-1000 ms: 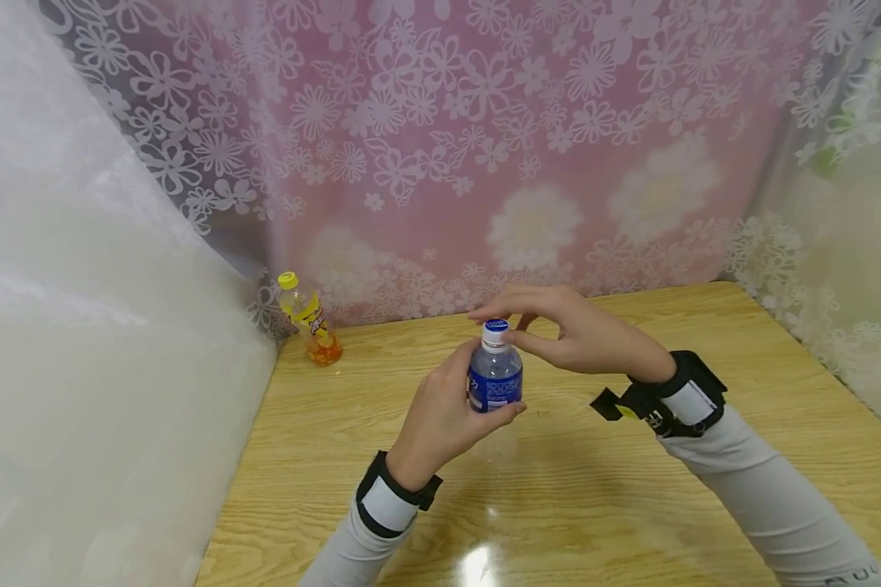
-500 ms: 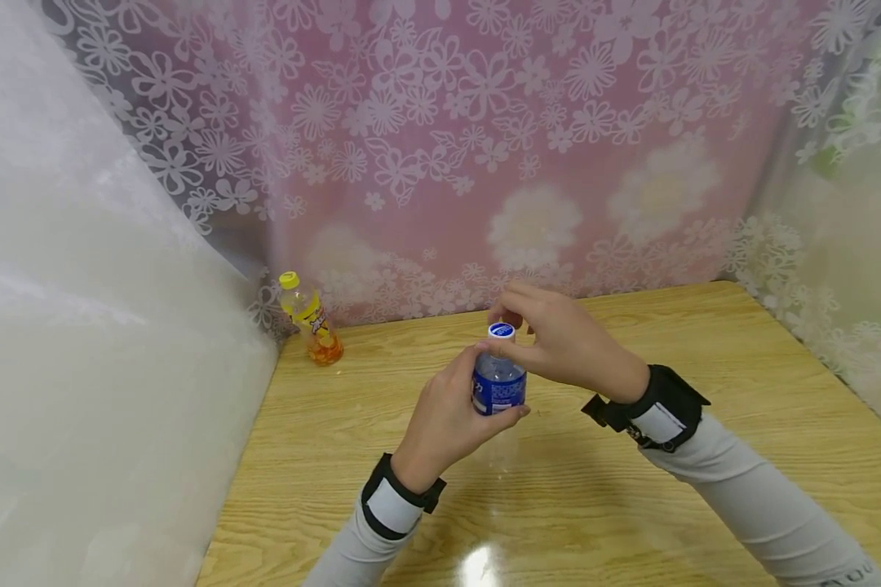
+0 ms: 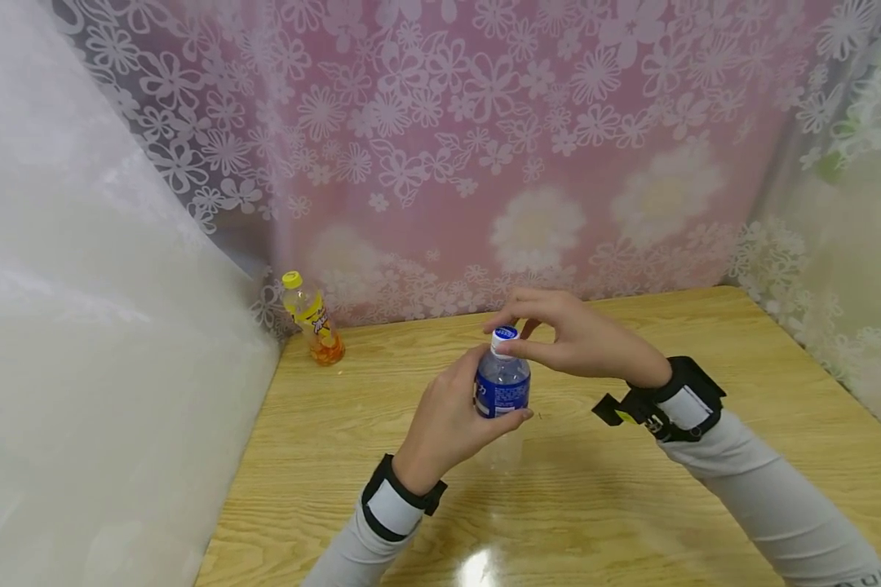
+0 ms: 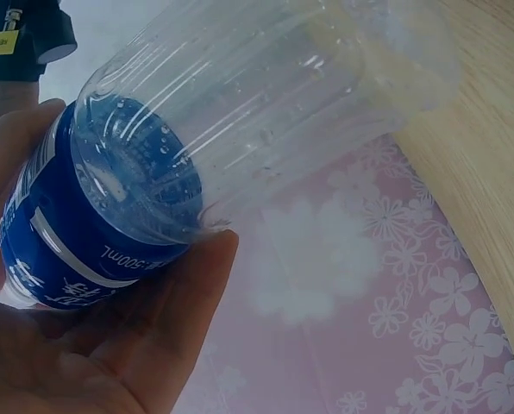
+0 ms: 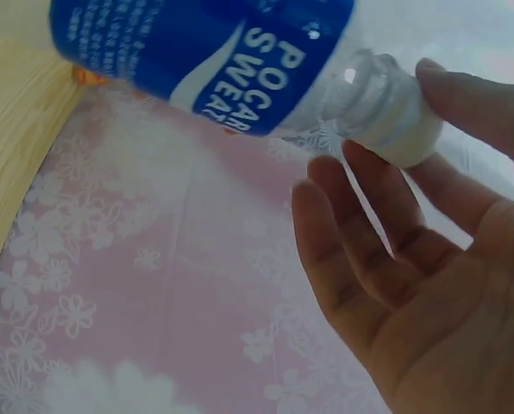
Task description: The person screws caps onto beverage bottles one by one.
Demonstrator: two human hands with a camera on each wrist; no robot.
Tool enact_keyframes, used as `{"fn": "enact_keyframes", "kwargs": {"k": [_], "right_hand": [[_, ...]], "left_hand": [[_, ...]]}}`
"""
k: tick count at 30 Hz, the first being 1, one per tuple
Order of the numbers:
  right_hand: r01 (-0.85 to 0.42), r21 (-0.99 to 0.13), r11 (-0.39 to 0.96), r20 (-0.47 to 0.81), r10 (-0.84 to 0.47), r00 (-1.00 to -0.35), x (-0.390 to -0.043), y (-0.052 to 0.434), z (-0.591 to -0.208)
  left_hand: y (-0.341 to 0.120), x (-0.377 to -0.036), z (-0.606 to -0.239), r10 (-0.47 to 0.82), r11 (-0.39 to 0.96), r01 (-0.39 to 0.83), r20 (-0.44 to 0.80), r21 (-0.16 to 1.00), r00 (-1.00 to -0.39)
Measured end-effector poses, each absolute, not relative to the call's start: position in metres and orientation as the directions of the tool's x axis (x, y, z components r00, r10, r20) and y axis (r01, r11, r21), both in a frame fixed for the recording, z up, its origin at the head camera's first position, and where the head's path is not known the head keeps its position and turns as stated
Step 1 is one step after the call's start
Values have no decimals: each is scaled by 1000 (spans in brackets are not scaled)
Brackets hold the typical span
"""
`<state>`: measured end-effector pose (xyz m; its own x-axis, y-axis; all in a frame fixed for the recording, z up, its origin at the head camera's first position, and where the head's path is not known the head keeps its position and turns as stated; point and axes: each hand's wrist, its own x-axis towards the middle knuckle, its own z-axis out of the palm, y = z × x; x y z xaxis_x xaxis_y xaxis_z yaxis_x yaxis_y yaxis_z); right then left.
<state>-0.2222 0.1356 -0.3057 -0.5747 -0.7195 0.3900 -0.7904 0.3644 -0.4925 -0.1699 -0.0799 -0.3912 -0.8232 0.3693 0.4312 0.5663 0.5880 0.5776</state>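
Note:
My left hand [image 3: 448, 412] grips a clear plastic bottle [image 3: 502, 393] round its blue label, which reads Pocari Sweat in the right wrist view. The bottle's white cap [image 3: 504, 336] has a blue top. Thumb and fingertips of my right hand [image 3: 583, 338] pinch this cap from either side; in the right wrist view the other fingers of the right hand [image 5: 412, 285] curve loosely below it. Droplets cling inside the transparent lower part of the bottle [image 4: 257, 95], seen in the left wrist view. The left palm hides part of the label.
At the back left corner of the wooden table [image 3: 323, 489] stands a second bottle [image 3: 314, 319] with a yellow cap and some orange contents. A pink flowered curtain [image 3: 426, 163] hangs behind, and a whitish sheet [image 3: 103, 326] borders the left side.
My right hand turned at the cap, its thumb crossing the bottle's neck half a second ago, then swung back with the fingers extended. Bottle and left hand shifted slightly right.

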Motion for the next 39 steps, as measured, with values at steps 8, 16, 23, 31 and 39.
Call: {"fn": "enact_keyframes", "kwargs": {"k": [8, 16, 23, 31, 39], "right_hand": [[-736, -403, 544, 400, -618, -676, -219, 124, -314], [-762, -477, 437, 334, -712, -617, -221, 131, -318], [-727, -634, 262, 308, -777, -549, -225, 147, -317], [-779, -487, 394, 402, -691, -601, -221, 136, -317], [-666, -412, 621, 431, -512, -743, -210, 116, -325]], "left_hand": [[-79, -168, -395, 375, 584, 576, 439, 572, -817], [-78, -169, -398, 380, 570, 576, 434, 586, -817], [-79, -168, -399, 377, 586, 557, 410, 589, -830], [-76, -167, -399, 377, 587, 555, 407, 590, -832], [-74, -168, -404, 318, 694, 520, 436, 499, -842]]}}
